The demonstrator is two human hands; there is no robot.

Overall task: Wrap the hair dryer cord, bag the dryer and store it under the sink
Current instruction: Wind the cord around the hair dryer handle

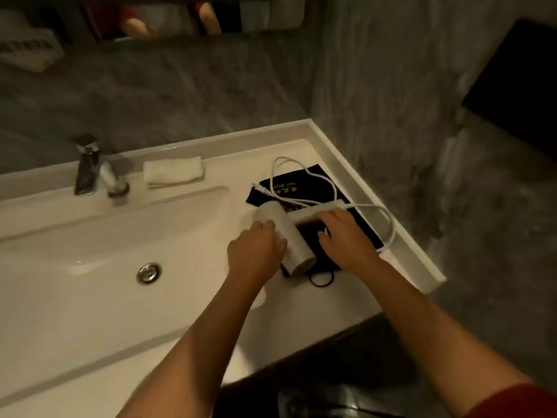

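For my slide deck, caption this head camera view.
Both hands on a white hair dryer lying on its black bag, cord unwrapped.

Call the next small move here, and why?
Probably gather the loose cord with the right hand and start winding it. It sprawls unwound in loops over the black bag, plug lying free, while the left hand already steadies the dryer on top.
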